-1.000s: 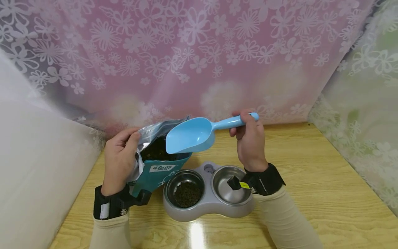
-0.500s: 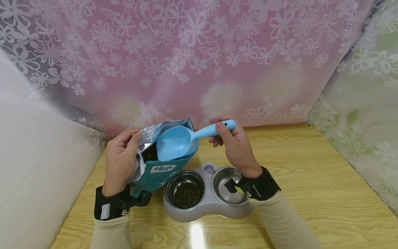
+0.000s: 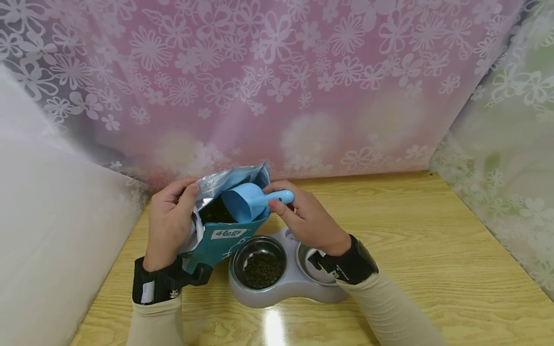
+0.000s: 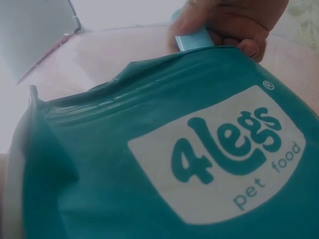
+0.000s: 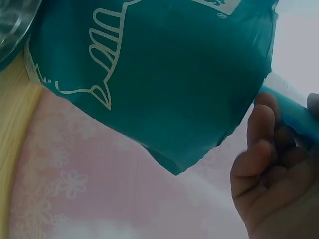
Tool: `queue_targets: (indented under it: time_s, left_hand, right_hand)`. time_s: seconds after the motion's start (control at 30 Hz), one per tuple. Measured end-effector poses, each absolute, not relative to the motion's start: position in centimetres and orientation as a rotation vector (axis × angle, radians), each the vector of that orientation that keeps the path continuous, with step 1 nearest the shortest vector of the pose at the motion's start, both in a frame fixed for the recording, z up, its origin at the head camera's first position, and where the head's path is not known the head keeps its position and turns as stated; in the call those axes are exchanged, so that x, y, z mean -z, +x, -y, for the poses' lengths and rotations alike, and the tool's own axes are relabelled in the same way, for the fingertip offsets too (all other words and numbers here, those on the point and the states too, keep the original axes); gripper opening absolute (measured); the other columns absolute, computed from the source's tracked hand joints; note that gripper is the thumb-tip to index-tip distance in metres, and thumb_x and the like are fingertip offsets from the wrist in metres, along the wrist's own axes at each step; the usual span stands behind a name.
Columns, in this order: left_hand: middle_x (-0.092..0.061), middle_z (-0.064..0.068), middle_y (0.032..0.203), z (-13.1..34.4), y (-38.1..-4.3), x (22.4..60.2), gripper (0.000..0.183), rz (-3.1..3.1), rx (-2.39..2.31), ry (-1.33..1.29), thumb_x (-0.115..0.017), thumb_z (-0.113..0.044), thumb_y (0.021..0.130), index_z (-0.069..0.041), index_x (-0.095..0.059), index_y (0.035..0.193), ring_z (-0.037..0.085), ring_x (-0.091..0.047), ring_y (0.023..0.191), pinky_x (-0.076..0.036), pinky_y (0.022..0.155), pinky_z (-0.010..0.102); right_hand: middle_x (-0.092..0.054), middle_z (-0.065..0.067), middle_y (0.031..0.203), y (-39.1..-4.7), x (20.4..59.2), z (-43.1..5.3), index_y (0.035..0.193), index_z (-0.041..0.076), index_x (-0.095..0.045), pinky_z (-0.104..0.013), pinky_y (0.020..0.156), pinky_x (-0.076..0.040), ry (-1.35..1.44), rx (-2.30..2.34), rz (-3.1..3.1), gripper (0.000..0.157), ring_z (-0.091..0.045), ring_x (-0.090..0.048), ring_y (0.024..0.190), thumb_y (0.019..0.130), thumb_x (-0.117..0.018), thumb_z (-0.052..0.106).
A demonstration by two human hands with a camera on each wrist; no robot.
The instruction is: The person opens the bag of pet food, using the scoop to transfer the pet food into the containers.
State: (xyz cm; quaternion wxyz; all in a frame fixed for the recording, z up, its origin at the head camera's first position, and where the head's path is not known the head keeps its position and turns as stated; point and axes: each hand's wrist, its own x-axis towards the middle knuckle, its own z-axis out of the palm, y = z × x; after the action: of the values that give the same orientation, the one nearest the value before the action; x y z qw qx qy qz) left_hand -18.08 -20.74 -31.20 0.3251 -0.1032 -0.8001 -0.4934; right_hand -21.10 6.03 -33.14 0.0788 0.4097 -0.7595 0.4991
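A yellow wood-grain desk (image 3: 415, 230) carries a pale-grey stand (image 3: 287, 291) with two round steel bowls (image 3: 259, 246); a teal, silver-lined bag (image 3: 216, 247) tilts at the stand's left; the left hand (image 3: 170, 223) pinches the bag's rim; the right hand (image 3: 312, 223) pinches the handle of a light-blue plastic scoop (image 3: 244, 202) inside the bag's mouth; brown pellets (image 3: 262, 270) lie in the left bowl.

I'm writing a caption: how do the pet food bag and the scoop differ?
The bag is teal and printed; the scoop is plain light blue. The bag is larger than the scoop. The left hand holds the bag, the right hand the scoop. Both are hand-held.
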Motion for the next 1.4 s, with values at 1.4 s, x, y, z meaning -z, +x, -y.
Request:
queue_targets:
  time_s: [1.4]
  left_hand:
    - [-0.066,0.004,0.097,19.8,-18.2,31.5,0.025,2.198,1.264,-0.256,-0.053,-0.02,0.1,-0.005,-0.072,0.107,0.016,-0.054,0.072,-0.046,0.062,0.022]
  right_hand:
    - [-0.051,0.007,0.083,-21.3,34.9,-4.9,0.118,0.016,-0.067,-0.021,0.055,-0.036,1.327,-0.926,2.248,0.026,-0.003,-0.042,0.063,0.096,-0.057,0.024]
